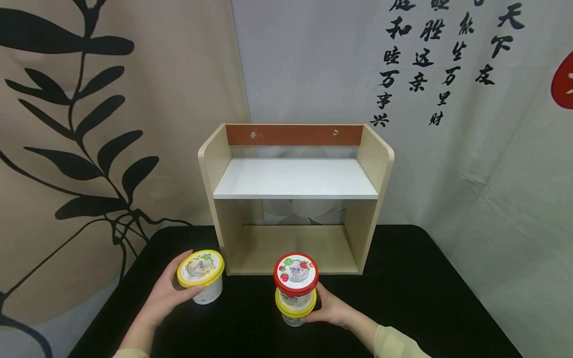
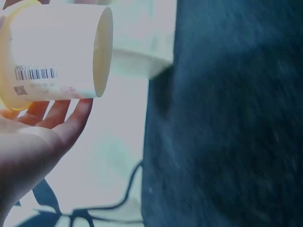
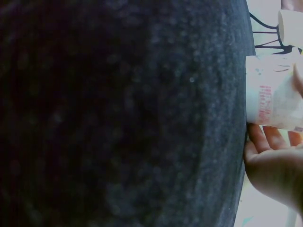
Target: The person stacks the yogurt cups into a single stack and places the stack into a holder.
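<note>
In the head view my left hand point(image 1: 172, 288) grips a white tub with a yellow lid point(image 1: 201, 268) near the shelf's left side. The left wrist view shows this tub's barcode and bare base point(image 2: 57, 52), held up off the black table. My right hand point(image 1: 330, 307) holds another yellow-lidded tub point(image 1: 295, 311) from its right side. On top of that one sits a red-lidded tub point(image 1: 296, 273) with strawberries on its lid, forming a stack of two. In the right wrist view the lower tub point(image 3: 270, 94) stands with its base at the tabletop, fingers around it.
A wooden two-tier shelf point(image 1: 295, 178) with a white upper board stands at the back of the black table point(image 1: 403, 288). Behind it hang a beige cloth with dark leaf prints point(image 1: 179, 99) and a pale cloth with black writing point(image 1: 313, 64).
</note>
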`<move>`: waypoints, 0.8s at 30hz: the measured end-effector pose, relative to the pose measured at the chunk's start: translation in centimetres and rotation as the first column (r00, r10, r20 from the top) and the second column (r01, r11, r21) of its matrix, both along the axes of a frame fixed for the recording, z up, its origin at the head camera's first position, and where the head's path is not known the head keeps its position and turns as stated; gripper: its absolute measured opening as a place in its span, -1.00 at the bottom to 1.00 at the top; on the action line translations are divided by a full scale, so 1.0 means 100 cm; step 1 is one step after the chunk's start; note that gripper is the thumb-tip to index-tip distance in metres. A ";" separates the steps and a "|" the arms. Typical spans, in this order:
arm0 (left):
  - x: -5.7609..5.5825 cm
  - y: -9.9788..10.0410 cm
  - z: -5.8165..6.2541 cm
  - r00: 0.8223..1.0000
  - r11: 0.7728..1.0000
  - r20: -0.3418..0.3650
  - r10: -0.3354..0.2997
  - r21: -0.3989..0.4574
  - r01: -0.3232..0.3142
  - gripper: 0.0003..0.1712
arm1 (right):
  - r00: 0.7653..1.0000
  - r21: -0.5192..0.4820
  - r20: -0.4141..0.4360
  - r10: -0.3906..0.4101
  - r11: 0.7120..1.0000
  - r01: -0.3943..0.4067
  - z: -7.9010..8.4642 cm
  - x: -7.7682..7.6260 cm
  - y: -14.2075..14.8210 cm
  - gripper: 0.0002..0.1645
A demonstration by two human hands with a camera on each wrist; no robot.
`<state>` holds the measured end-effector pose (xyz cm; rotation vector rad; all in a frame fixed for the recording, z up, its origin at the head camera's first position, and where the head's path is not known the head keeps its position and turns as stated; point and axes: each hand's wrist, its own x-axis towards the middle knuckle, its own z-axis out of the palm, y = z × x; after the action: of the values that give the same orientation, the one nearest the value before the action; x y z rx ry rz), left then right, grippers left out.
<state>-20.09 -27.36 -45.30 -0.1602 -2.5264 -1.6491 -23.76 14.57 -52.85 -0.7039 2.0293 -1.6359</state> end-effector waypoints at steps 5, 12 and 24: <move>-0.001 0.018 0.011 0.997 0.999 -0.057 -0.050 -0.015 0.049 0.09 | 1.000 0.001 -0.003 -0.002 1.000 0.002 0.000 0.000 0.000 0.15; -0.003 0.037 0.023 0.988 0.994 -0.102 -0.112 -0.024 0.110 0.07 | 1.000 -0.007 0.006 0.001 1.000 -0.001 0.000 0.000 0.000 0.12; -0.009 0.067 0.050 0.958 0.978 -0.200 -0.205 -0.068 0.195 0.08 | 1.000 -0.022 0.004 0.017 1.000 -0.016 -0.002 -0.001 0.000 0.10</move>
<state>-20.96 -20.69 -40.29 -0.5797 -2.4596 -1.5453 -23.87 14.57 -53.07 -0.7223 2.0000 -1.6516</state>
